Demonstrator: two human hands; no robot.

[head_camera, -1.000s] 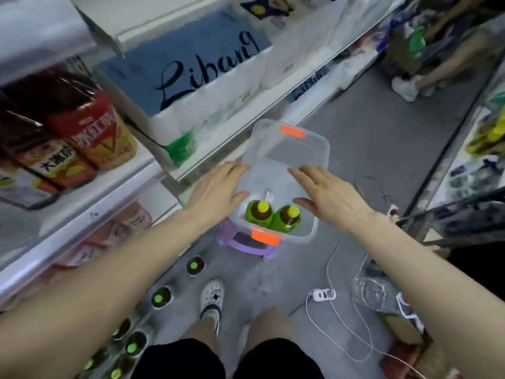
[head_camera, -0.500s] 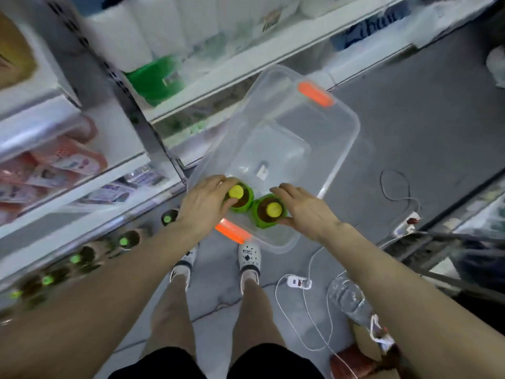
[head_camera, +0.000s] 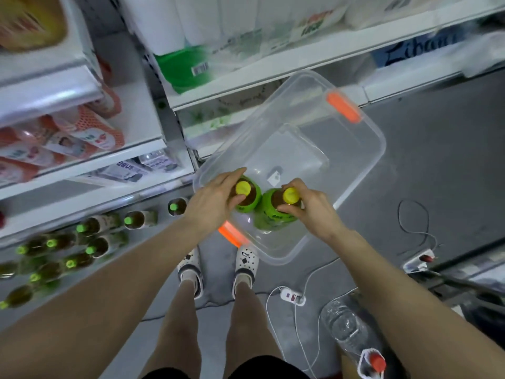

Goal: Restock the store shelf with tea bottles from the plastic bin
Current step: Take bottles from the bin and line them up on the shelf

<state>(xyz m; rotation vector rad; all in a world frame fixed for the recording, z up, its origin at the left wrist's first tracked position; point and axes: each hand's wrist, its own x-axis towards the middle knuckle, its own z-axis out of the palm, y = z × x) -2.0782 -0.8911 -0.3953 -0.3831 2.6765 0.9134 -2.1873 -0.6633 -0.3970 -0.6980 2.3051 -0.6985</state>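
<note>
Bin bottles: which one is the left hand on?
The shelf-side tea bottle; the left hand grips it. The other bottle is in the right hand.

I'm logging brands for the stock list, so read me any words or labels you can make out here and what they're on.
"Liban", last letters blurred: blue package on the upper right shelf.
Green bottle labels, pink packets, barcode on the green pack, shelf tags: too blurred to read.

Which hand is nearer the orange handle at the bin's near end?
Left. The left hand grips a bottle just above the near orange handle; the right hand holds the other bottle farther to its right.
</note>
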